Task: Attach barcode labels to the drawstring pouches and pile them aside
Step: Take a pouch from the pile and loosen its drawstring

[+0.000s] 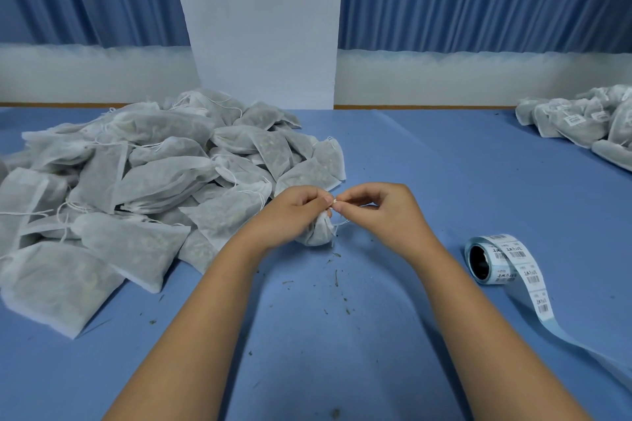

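Observation:
One white mesh drawstring pouch point(319, 232) filled with dried herbs stands on the blue table in the middle, its gathered neck pointing up. My left hand point(298, 207) pinches the neck and string from the left. My right hand point(374, 207) pinches the drawstring end from the right, fingertips almost touching the left ones. A thin loop of string hangs below my right fingers. A roll of barcode labels point(492, 258) lies to the right, its blue backing strip trailing toward the near right edge. No label is visible on the held pouch.
A large heap of unlabelled pouches point(143, 181) covers the left half of the table. A smaller pile of labelled pouches point(581, 123) sits at the far right. Herb crumbs point(337, 278) dot the blue cloth. A white pillar point(260, 27) and blue curtains stand behind.

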Tool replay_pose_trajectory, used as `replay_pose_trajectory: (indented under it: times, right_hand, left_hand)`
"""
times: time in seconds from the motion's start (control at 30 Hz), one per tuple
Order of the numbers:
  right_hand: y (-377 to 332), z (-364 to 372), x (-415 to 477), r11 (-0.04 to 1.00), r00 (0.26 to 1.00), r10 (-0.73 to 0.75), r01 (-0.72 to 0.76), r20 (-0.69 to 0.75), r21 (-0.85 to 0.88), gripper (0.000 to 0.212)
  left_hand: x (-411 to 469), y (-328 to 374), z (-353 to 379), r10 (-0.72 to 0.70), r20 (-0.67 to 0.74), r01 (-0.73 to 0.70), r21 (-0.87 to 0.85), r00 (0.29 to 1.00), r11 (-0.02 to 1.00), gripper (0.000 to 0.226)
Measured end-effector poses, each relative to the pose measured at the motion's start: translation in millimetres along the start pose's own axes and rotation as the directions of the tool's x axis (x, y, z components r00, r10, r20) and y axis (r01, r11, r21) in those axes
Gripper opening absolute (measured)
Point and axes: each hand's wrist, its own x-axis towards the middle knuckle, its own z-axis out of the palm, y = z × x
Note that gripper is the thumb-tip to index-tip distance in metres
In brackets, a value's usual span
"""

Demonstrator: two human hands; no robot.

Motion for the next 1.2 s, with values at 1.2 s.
replay_pose_trajectory:
  times: [1.2]
  right_hand:
    - [1, 3, 9, 0.897, 0.924, 0.37, -0.328, -0.097, 0.295, 0.026]
  left_hand:
    - [-11, 7, 22, 0.28, -0.01, -0.213, 0.622, 0.96, 0.753, 0.027]
